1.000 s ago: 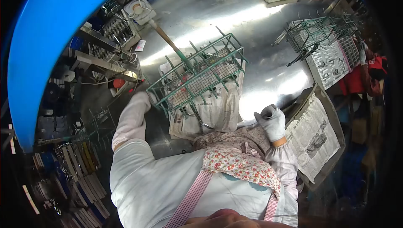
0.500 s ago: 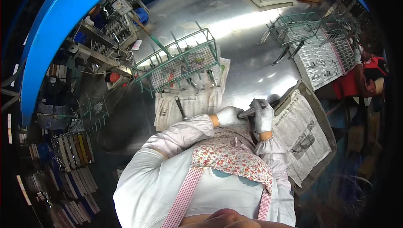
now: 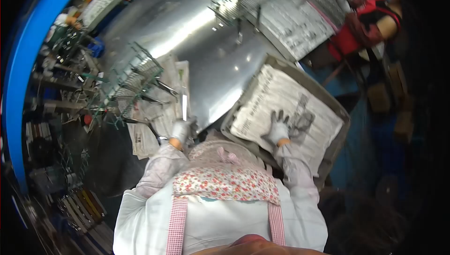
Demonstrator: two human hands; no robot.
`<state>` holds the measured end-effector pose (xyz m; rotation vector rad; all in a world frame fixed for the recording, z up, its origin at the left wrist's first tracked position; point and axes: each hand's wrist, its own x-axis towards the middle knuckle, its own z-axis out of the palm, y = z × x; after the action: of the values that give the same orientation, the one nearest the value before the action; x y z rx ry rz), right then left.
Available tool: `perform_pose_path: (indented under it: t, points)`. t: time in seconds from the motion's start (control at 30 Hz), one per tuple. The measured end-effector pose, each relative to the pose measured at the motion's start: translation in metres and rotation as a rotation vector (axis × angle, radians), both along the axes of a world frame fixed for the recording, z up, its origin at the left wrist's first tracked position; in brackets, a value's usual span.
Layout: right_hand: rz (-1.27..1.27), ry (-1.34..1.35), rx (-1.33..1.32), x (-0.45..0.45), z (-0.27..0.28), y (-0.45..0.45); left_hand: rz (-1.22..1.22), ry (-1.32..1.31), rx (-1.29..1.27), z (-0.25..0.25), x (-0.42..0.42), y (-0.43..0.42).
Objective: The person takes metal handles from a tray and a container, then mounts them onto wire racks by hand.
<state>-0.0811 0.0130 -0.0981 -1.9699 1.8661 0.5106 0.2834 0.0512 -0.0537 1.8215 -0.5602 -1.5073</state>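
Observation:
My left hand, in a white-grey glove, is closed around the lower end of a knife-like piece of shiny metal. The piece points away from me; its gripped end is hidden. To its left, newspaper carries a dark-handled metal tool and lies partly under a green wire rack. My right hand, gloved too, has its fingers spread over a newspaper-covered bundle in a grey tray. Nothing shows in its grip.
The metal table stretches ahead. A second rack and a white panel of small metal parts stand at the far right. A person in red is beside them. Boxes of long strips sit lower left.
My hands, together on a metal piece before, are now apart. The right let go and moved over the newspaper in the tray; the left keeps a metal piece. The view has turned right.

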Motion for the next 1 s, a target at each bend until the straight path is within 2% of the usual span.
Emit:
perform_pose_path:
  t: [0.07,0.1,0.17,0.2,0.3,0.33,0.4,0.47,0.57,0.63,0.7,0.77,0.83,0.9,0.93,0.97,1.0]
  points:
    - [-0.054,-0.094,-0.069,-0.003,0.002,0.009,0.122,0.195,0.030,0.000,-0.001,0.002]
    - [-0.099,-0.167,-0.120,-0.008,0.000,0.010,0.123,0.168,0.045,0.013,-0.008,0.002]
    - [-0.101,-0.257,-0.201,-0.027,-0.031,0.013,0.092,0.152,0.079,0.000,-0.002,0.009]
    - [-0.089,-0.256,-0.293,-0.031,-0.039,0.015,0.101,0.146,0.091,0.002,-0.008,0.012]
    - [-0.118,-0.266,-0.305,-0.034,-0.046,0.018,0.119,0.123,0.117,0.011,-0.013,0.019]
    - [-0.106,-0.302,-0.439,-0.044,-0.079,0.020,0.113,0.123,0.123,0.010,-0.012,0.021]
    - [-0.196,-0.359,-0.438,-0.047,-0.080,0.018,0.121,0.108,0.118,0.009,-0.011,0.023]
    - [-0.245,-0.381,-0.528,-0.042,-0.070,0.018,0.078,0.082,0.115,0.003,-0.003,0.023]
    - [-0.760,-0.418,-0.435,-0.048,-0.042,0.005,-0.014,0.003,0.125,0.011,0.016,0.018]
    - [-0.795,-0.396,-0.835,-0.048,-0.007,0.001,-0.071,-0.084,0.102,0.019,0.032,0.021]
    - [-1.161,-1.109,-0.892,-0.040,0.013,-0.011,-0.078,-0.097,0.130,0.023,0.050,0.025]
    - [-1.072,-1.425,-0.885,-0.016,0.043,-0.027,-0.017,-0.099,0.123,0.011,0.069,0.033]
    - [-0.710,-1.138,-0.796,0.022,0.056,-0.050,-0.040,-0.148,0.125,-0.023,0.094,0.047]
    - [-0.473,-0.364,-0.359,0.100,0.118,-0.077,-0.087,-0.225,0.087,-0.064,0.121,0.066]
    - [-0.280,-0.482,-0.478,0.124,0.100,-0.092,-0.009,-0.115,0.138,-0.030,0.110,0.059]
    - [-0.079,-0.603,-0.592,0.148,0.074,-0.109,-0.033,-0.141,0.155,-0.033,0.114,0.063]
    - [-0.054,-0.548,-0.543,0.174,0.052,-0.131,-0.051,-0.168,0.173,-0.037,0.120,0.070]
